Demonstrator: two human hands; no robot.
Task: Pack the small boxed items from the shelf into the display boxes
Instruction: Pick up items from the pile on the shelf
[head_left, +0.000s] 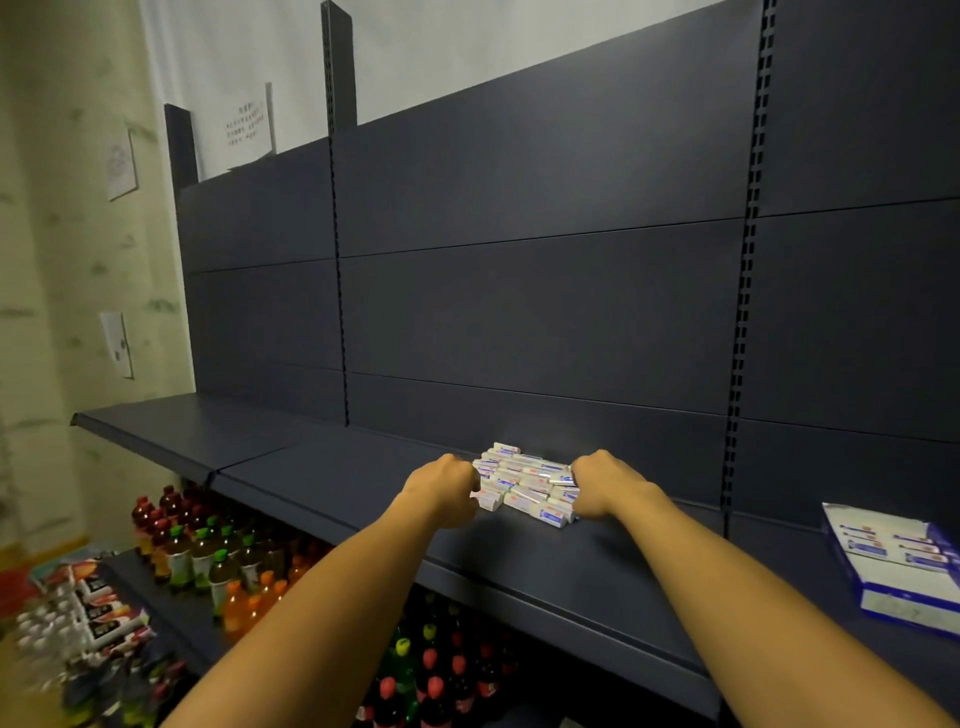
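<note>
Both my arms reach out over the dark shelf (322, 483). A loose pile of small boxes (524, 486), white with blue and red print, lies on the shelf near the back panel (519, 312), squarely between my hands. My left hand (441, 488) is pressed against the pile's left end, fingers curled in toward the boxes. My right hand (605, 486) is against the pile's right end, fingers curled the same way. Fingertips are hidden behind knuckles and boxes, so I cannot tell whether either hand actually grips a box or just bunches the pile from the sides. A blue-and-white display box (893, 564) sits open on the shelf well off to my right, some small boxes already in it. Drink bottles (218, 561) stand on the lower shelf.
</note>
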